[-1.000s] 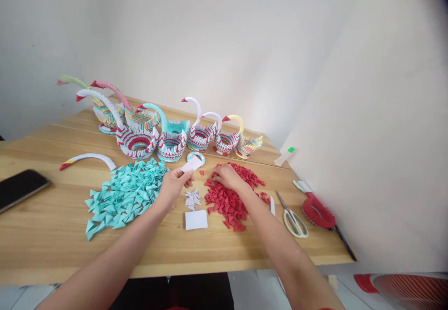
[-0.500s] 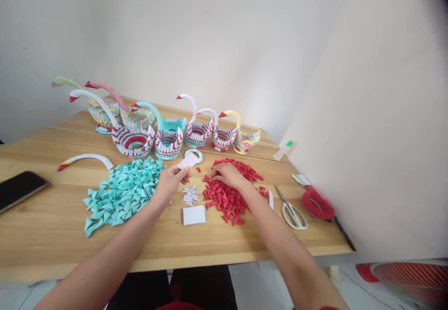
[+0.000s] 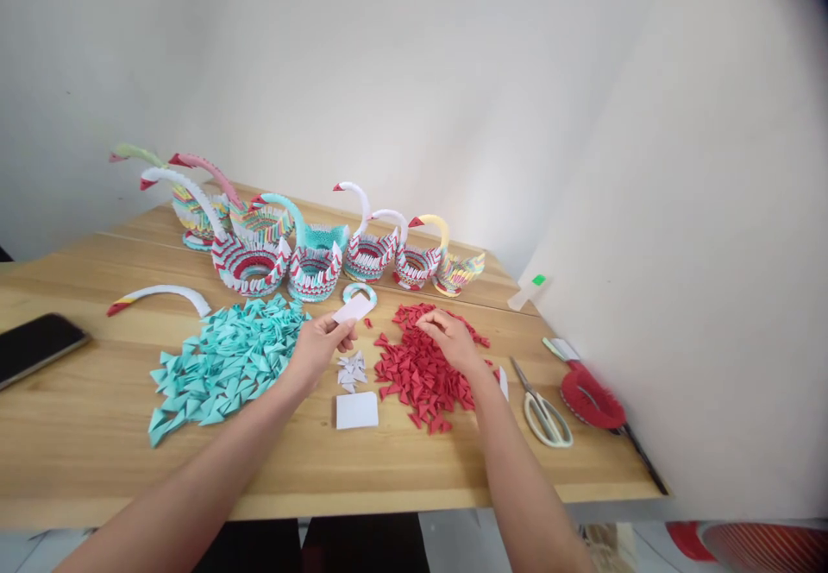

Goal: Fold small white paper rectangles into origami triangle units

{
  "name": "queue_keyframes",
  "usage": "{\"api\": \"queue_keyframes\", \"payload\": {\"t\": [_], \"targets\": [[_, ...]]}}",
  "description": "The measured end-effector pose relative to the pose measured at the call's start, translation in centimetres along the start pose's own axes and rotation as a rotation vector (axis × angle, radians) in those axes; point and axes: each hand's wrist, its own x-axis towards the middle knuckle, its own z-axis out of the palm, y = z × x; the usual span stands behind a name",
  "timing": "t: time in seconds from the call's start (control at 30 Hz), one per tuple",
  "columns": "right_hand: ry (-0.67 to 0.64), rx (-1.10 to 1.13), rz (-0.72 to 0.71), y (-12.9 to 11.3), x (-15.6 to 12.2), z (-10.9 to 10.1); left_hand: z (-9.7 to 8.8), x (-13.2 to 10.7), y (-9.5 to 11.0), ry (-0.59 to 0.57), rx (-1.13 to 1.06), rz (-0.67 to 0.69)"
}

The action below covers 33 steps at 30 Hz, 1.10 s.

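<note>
My left hand pinches a small white paper slip and holds it up just above the wooden table. My right hand rests on a pile of red folded paper triangles, its fingers curled and pinched at the top of the pile; what they hold is hidden. Between the hands lie several small white folded triangles and a white paper rectangle. A pile of teal folded triangles lies left of my left hand.
A row of paper swans stands at the back of the table. A loose white swan neck and a black phone lie at the left. Scissors and a red paper disc lie at the right, near a white wall.
My right hand has moved from the left edge of the red pile to its middle, further right. My left hand still holds the white slip, nearly in place.
</note>
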Motion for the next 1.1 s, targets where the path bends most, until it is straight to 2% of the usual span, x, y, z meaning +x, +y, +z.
{"api": "queue_keyframes", "payload": {"t": [0.13, 0.37, 0.47, 0.57, 0.77, 0.9, 1.0, 1.1], "targets": [[0.133, 0.216, 0.069, 1.0, -0.3, 0.5, 0.1, -0.1, 0.1, 0.001, -0.001, 0.0], [0.252, 0.587, 0.128, 1.7, -0.8, 0.6, 0.2, -0.3, 0.2, -0.004, 0.002, -0.006], [0.344, 0.636, 0.21, 1.9, -0.8, 0.8, 0.3, -0.4, 0.4, -0.008, 0.001, -0.013], [0.42, 0.5, 0.217, 1.9, -0.8, 0.9, 0.4, -0.6, 0.5, -0.019, 0.009, -0.02], [0.424, 0.034, 0.123, 1.4, -1.4, 0.4, 0.3, -0.5, 0.5, -0.009, -0.011, -0.02], [0.281, -0.088, 0.104, 1.4, -1.5, 0.3, 0.1, -0.3, 0.3, 0.005, -0.009, -0.008], [0.146, -0.167, 0.027, 1.7, -1.4, 0.1, 0.0, -0.1, 0.0, 0.015, -0.007, -0.001], [0.132, -0.238, -0.034, 1.7, -1.0, -0.2, 0.0, 0.1, -0.2, 0.013, -0.021, 0.007]]}}
